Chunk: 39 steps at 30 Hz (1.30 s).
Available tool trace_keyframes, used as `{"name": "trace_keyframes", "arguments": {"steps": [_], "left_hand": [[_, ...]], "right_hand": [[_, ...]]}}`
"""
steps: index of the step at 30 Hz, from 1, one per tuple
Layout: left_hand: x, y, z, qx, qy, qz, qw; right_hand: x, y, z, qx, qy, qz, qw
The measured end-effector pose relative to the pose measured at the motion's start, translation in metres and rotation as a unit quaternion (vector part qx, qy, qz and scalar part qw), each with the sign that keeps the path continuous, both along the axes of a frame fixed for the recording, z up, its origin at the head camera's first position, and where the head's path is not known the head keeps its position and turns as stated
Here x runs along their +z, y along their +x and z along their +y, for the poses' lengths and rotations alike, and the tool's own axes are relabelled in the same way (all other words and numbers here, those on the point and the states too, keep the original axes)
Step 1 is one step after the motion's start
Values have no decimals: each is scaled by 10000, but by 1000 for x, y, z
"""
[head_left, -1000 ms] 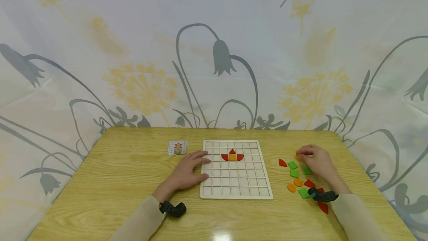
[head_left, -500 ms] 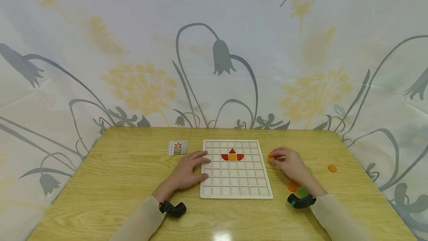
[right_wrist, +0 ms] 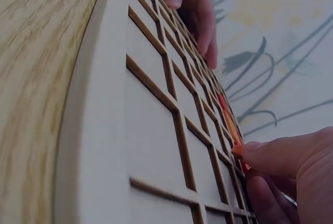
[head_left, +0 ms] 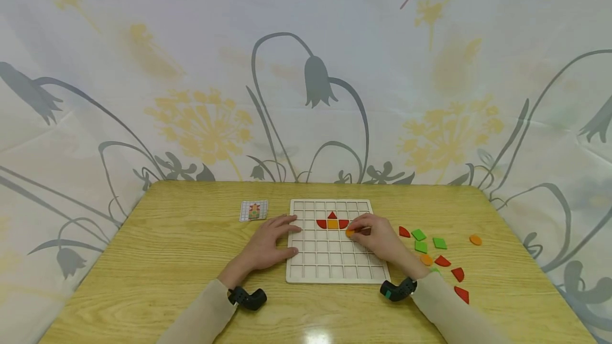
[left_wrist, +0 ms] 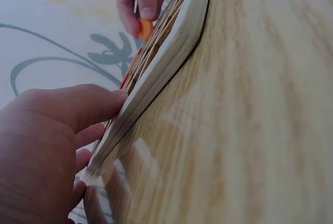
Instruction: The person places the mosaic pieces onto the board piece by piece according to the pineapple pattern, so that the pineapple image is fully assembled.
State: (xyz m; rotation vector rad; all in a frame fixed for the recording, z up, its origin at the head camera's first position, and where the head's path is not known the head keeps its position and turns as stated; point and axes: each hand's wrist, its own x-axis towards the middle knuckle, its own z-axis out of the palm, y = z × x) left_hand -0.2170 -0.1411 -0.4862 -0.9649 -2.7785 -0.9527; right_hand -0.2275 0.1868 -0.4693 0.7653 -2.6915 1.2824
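A white square grid board point(head_left: 338, 282) lies on the wooden table. Its upper cells hold a red triangle point(head_left: 332, 215), an orange square point(head_left: 332, 224) below it, and a red quarter-round piece on either side. My left hand point(head_left: 265, 246) rests on the board's left edge with spread fingers; in the left wrist view the thumb point(left_wrist: 99, 101) touches the rim. Between right thumb and fingers, my right hand point(head_left: 377, 238) pinches an orange round piece point(head_left: 350, 232), just below and right of the right red piece. The right wrist view shows this orange piece point(right_wrist: 237, 151) close to the grid.
A small card point(head_left: 254, 211) with a coloured grid pattern lies left of the board. On the right are scattered green diamonds point(head_left: 421, 247), red quarter-round pieces point(head_left: 442, 261) and orange discs point(head_left: 475, 240). A patterned curtain point(head_left: 306, 78) hangs behind the table.
My right hand has moved left from the loose pieces to over the board, carrying the orange round piece. Loose pieces it covered now show. The left hand stays in place.
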Motion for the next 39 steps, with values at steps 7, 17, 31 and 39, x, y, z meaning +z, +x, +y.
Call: {"name": "trace_keyframes", "arguments": {"steps": [7,17,31,39], "left_hand": [[-1,0,1,-20,28,35,10000],[1,1,2,-71,46,119,9999],[1,-1,1,-37,4,107,9999],[1,0,1,-32,24,158,9999]], "right_hand": [[-2,-2,-14,14,-138,-26,9999],[-9,-6,-16,241,-149,-215,9994],[3,-15,-19,636,183,-647,9957],[-1,-15,-25,354,222,-606,9973]]}}
